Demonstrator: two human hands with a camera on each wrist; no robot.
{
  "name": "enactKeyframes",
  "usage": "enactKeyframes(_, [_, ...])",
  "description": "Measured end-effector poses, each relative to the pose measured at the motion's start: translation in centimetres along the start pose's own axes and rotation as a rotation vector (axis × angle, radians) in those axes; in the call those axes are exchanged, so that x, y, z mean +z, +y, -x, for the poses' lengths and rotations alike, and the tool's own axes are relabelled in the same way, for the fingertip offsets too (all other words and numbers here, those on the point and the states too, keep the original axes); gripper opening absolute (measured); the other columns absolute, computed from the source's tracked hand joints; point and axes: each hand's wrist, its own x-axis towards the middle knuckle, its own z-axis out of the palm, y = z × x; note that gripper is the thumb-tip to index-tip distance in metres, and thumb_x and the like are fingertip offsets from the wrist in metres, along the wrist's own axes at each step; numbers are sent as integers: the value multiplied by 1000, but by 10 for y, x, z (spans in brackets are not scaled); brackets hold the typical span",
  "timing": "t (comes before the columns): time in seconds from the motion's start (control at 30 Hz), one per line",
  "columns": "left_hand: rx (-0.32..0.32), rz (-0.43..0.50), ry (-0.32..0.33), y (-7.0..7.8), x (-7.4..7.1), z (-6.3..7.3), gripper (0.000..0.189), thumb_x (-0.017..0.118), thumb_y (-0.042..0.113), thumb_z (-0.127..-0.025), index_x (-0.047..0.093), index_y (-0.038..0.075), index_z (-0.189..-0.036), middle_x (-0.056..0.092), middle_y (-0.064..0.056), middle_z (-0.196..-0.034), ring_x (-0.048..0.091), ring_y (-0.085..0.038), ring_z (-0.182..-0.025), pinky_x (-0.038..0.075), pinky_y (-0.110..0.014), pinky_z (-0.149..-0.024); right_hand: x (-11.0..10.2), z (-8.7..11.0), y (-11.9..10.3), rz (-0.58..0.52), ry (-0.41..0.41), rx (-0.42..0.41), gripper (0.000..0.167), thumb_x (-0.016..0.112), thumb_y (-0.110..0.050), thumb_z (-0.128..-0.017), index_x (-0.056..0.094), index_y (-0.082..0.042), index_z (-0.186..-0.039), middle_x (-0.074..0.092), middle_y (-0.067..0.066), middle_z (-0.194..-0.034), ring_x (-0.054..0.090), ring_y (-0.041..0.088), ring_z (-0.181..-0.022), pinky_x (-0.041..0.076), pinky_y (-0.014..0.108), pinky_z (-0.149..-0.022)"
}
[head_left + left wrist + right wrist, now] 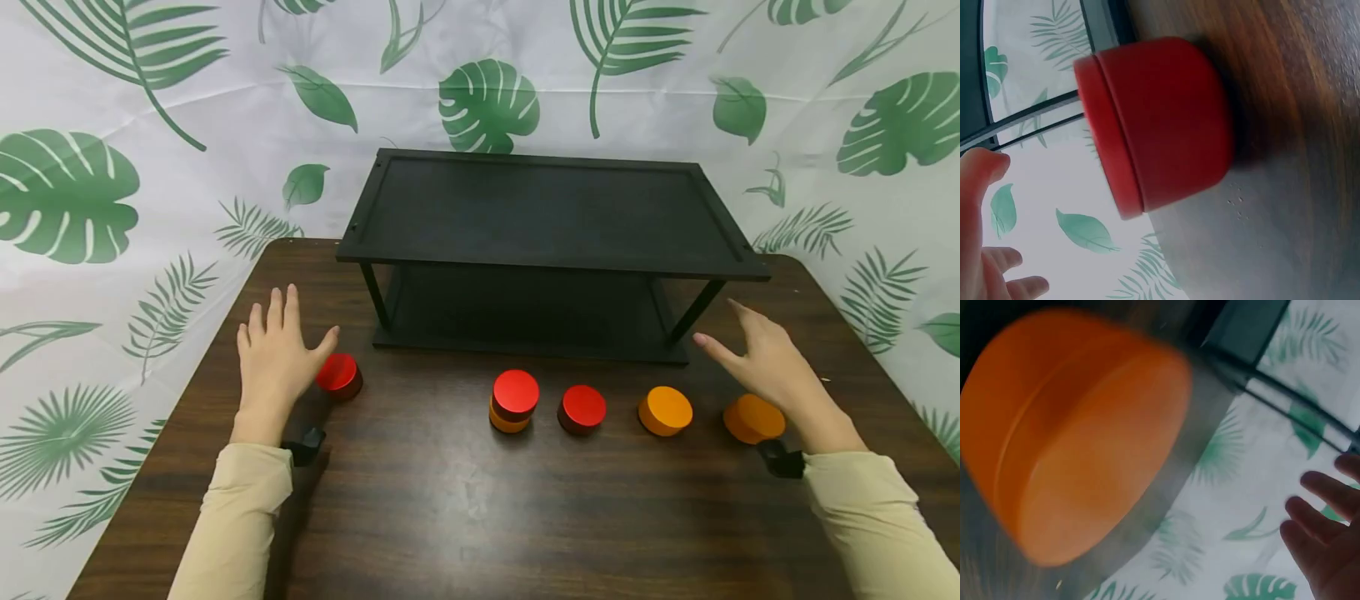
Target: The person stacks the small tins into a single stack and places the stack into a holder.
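From where I stand, at the left of the frame, the left hand (276, 354) has its fingers spread and holds nothing; the near red container (341, 382) stands just beyond its thumb side, apart from the fingers. At centre, below the black rack (540, 212), an upper red container (515, 393) sits on a lower orange container (510, 425). Next come a single red container (582, 410) and a single orange container (666, 412). At right, the outer orange container (752, 421) stands beside the right hand (780, 367), fingers extended, thumb apart, grasping nothing.
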Motion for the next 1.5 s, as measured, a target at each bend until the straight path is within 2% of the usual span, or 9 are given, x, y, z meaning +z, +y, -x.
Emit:
enactKeyframes(0.1, [14, 10, -3, 3, -1, 2, 75, 44, 45, -96, 19, 0, -150, 24, -29, -153, 22, -53, -136, 17, -67, -112, 0, 1, -12, -31, -53, 10, 85, 44, -52, -97, 14, 10, -148, 22, 41, -146, 25, 60, -129, 25, 72, -100])
enactKeyframes(0.3, [21, 67, -24, 8, -3, 6, 60, 41, 44, -98, 42, 2, -141, 43, -28, -143, 40, -50, -127, 36, -66, -101, 2, 7, -40, -113, -80, -51, 64, 47, -40, -99, 34, 4, -144, 37, 33, -144, 37, 52, -128, 35, 66, -100])
enactKeyframes(0.43, [20, 147, -80, 7, -4, 7, 57, 38, 46, -99, 47, 5, -138, 47, -25, -141, 44, -47, -126, 39, -67, -95, 5, 12, -59, -193, -107, -99, 54, 51, -32, -99, 41, -1, -141, 45, 28, -141, 47, 46, -125, 44, 58, -97])
enactKeyframes(0.6, [62, 244, -141, 5, -7, 8, 50, 39, 40, -100, 51, 6, -135, 53, -23, -136, 51, -44, -122, 42, -65, -95, 11, 16, -84, -311, -145, -185, 46, 57, -20, -96, 47, -3, -137, 54, 24, -133, 57, 39, -116, 53, 45, -91])
enactKeyframes(0.7, [98, 294, -166, 5, -7, 9, 46, 42, 35, -100, 53, 4, -133, 56, -24, -131, 55, -43, -117, 44, -60, -96, 18, 17, -99, -365, -169, -232, 45, 60, -17, -94, 48, -2, -135, 56, 23, -130, 57, 38, -115, 51, 45, -94])
enactKeyframes(0.8, [146, 322, -165, 3, -5, 9, 41, 46, 28, -99, 55, 1, -130, 59, -25, -126, 59, -42, -112, 47, -57, -94, 26, 17, -111, -396, -192, -270, 46, 63, -11, -91, 49, -2, -134, 58, 22, -129, 57, 37, -114, 50, 46, -96])
enactKeyframes(1.03, [239, 324, -154, 1, 1, 13, 36, 54, 17, -96, 56, -1, -127, 60, -25, -123, 61, -43, -107, 49, -56, -93, 45, 19, -133, -461, -248, -320, 52, 65, -3, -87, 47, -3, -136, 56, 22, -129, 57, 36, -114, 50, 47, -96])
enactKeyframes(1.23, [244, 331, -206, -2, 3, 15, 43, 59, 20, -94, 54, 0, -131, 57, -24, -127, 58, -44, -113, 48, -57, -94, 61, 19, -148, -490, -269, -331, 57, 68, -4, -86, 45, -5, -137, 54, 20, -132, 56, 35, -116, 50, 46, -97])
enactKeyframes(1.5, [244, 344, -262, -7, 7, 16, 52, 65, 26, -91, 50, 3, -135, 53, -23, -131, 53, -39, -116, 45, -56, -97, 77, 16, -160, -484, -294, -372, 64, 71, -5, -83, 41, -2, -139, 54, 20, -133, 55, 36, -118, 51, 48, -96])
